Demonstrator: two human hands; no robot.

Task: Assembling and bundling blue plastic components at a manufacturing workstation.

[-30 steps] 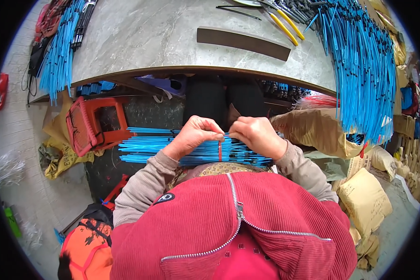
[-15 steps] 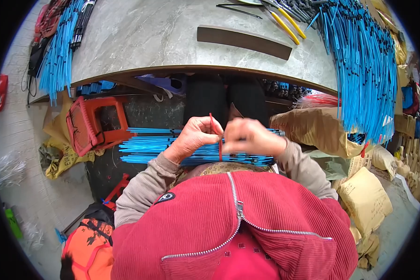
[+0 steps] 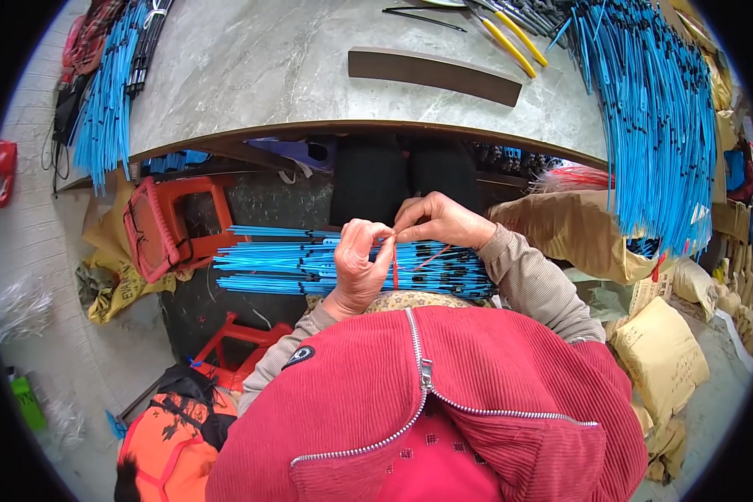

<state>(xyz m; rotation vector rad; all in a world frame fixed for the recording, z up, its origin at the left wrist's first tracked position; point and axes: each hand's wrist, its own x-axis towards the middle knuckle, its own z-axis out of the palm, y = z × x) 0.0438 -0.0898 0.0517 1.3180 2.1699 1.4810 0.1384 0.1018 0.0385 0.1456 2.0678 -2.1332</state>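
Across my lap lies a bundle of thin blue rods (image 3: 276,258) with black fittings, mostly at its right end. A narrow red tie (image 3: 396,274) runs over the middle of the bundle. My left hand (image 3: 361,261) is closed in a pinch on the tie, just above the rods. Fingertip to fingertip with it, my right hand (image 3: 445,221) also pinches the tie. A loose red strand (image 3: 432,257) slants to the right beneath my right hand. The fingertips hide the exact spot where the tie is gripped.
Ahead stands a grey table (image 3: 251,67) with a dark curved strip (image 3: 433,75) and yellow-handled pliers (image 3: 514,42). Many more blue rods (image 3: 657,134) hang over its right edge. A red stool (image 3: 176,219) stands left, a brown sack (image 3: 560,226) right.
My left hand has turned more upright, its forearm drawn in toward my body. My right hand has risen slightly and met the left. The tie's upright end has gone from above my left thumb.
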